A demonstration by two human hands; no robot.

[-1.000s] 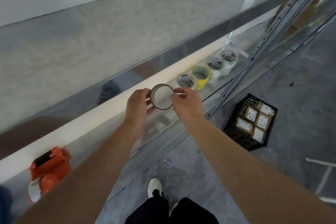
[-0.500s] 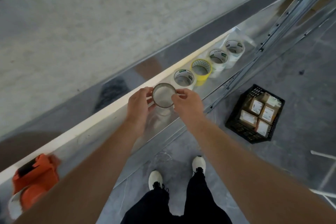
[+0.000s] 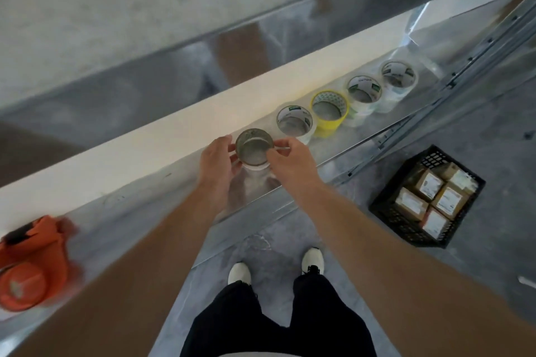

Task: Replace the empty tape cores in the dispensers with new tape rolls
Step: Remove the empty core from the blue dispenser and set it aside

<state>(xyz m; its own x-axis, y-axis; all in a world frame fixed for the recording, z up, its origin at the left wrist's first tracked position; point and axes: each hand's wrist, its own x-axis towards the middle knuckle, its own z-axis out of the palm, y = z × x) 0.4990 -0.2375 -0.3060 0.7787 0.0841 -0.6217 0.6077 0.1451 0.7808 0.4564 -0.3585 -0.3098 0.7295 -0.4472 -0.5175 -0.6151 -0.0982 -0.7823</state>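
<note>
Head view: near the middle of the frame, both hands hold a thin brownish tape core (image 3: pixel 254 148) over the metal shelf (image 3: pixel 145 211). The left hand (image 3: pixel 216 162) curls its fingertips round the core's 9 o'clock side, and the right hand (image 3: pixel 290 159) pinches the rim at 3 o'clock. Whether the core touches the shelf cannot be told. From the core a row of tape rolls runs toward 2 o'clock: a clear roll (image 3: pixel 295 124) just beside it, then a yellow roll (image 3: pixel 329 109) and two more clear ones. An orange dispenser (image 3: pixel 32 264) lies blurred at 8 o'clock. A black crate (image 3: pixel 429 197) of boxes stands on the floor at 4 o'clock.
</note>
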